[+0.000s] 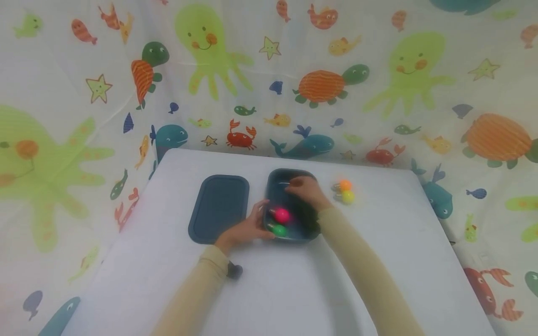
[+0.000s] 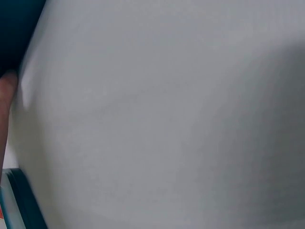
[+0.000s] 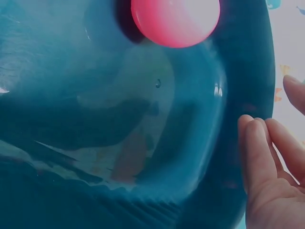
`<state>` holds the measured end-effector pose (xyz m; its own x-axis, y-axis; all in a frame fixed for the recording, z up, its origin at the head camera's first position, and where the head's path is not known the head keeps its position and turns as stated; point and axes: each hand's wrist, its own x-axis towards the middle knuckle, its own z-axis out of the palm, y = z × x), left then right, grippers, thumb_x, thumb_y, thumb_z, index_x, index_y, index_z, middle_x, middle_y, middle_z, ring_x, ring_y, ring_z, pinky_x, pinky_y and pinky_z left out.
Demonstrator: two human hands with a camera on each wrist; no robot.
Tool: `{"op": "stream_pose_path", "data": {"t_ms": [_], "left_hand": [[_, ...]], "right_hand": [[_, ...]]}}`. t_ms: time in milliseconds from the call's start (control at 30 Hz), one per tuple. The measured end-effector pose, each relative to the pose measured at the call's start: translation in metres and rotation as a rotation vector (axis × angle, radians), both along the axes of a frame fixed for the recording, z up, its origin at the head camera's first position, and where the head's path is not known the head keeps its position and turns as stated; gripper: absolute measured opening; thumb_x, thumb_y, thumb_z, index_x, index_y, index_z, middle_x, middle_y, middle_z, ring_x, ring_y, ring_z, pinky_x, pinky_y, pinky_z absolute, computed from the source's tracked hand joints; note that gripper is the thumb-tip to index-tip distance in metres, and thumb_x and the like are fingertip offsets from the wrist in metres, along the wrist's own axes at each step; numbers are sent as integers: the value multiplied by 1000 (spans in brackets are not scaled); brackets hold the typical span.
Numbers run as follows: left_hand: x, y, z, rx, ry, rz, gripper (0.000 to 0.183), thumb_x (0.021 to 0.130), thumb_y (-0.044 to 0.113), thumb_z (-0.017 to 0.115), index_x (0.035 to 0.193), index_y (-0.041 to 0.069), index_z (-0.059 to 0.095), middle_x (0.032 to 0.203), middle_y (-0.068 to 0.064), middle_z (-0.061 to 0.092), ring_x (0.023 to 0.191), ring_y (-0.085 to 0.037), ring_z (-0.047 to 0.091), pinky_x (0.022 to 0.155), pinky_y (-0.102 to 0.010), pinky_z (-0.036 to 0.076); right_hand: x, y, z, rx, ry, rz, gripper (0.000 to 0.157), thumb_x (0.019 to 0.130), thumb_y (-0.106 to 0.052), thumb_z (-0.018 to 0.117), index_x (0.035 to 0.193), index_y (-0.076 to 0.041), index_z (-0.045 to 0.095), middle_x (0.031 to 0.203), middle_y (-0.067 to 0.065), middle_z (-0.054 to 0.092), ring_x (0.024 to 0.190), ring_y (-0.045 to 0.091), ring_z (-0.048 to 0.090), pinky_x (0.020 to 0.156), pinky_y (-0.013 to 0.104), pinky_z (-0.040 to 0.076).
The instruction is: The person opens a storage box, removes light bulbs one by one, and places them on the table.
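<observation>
A dark teal rectangular container stands on the table, with a pink light bulb and a green light bulb inside, toward its near left. My left hand grips the container's left side near the front corner; its thumb shows against the wall in the left wrist view. Over the far part of the container is my right hand, bent at the fingers and pointing left. In the right wrist view its fingertips and thumb are apart, nothing visible between them, close to the container's wall.
Left of the container lies a matching flat lid. An orange bulb and a yellow bulb lie side by side on the white table, right of the container. A curtain printed with sea animals hangs behind.
</observation>
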<state>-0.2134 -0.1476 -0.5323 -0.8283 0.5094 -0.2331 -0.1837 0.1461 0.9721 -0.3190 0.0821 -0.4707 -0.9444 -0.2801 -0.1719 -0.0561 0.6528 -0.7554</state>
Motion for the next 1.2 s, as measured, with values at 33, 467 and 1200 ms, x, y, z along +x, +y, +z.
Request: {"op": "stream_pose_path", "data": {"t_ms": [33, 467, 1200], "left_hand": [[0, 0, 0, 1, 2, -2, 105, 81, 18, 81, 153, 36, 5, 162, -4, 11, 143, -28, 30, 111, -46, 33], [2, -1, 2, 36, 27, -15, 105, 82, 10, 79, 153, 32, 5, 161, -8, 14, 140, -29, 34, 109, -46, 36], [3, -5, 2, 21, 25, -25, 105, 83, 12, 79, 153, 33, 3, 161, -8, 14, 138, -28, 36, 110, -46, 34]], "right_hand": [[1, -1, 0, 6, -9, 3, 51, 87, -32, 74, 127, -3, 61, 124, 14, 64, 115, 29, 59, 101, 44, 45], [8, -7, -3, 81, -134, 213, 22, 88, -31, 73, 99, -12, 75, 92, 2, 72, 88, 19, 65, 88, 39, 52], [14, -10, 0, 329, -247, 375, 31, 84, -43, 72, 74, -14, 70, 72, 0, 65, 70, 16, 58, 67, 32, 49]]}}
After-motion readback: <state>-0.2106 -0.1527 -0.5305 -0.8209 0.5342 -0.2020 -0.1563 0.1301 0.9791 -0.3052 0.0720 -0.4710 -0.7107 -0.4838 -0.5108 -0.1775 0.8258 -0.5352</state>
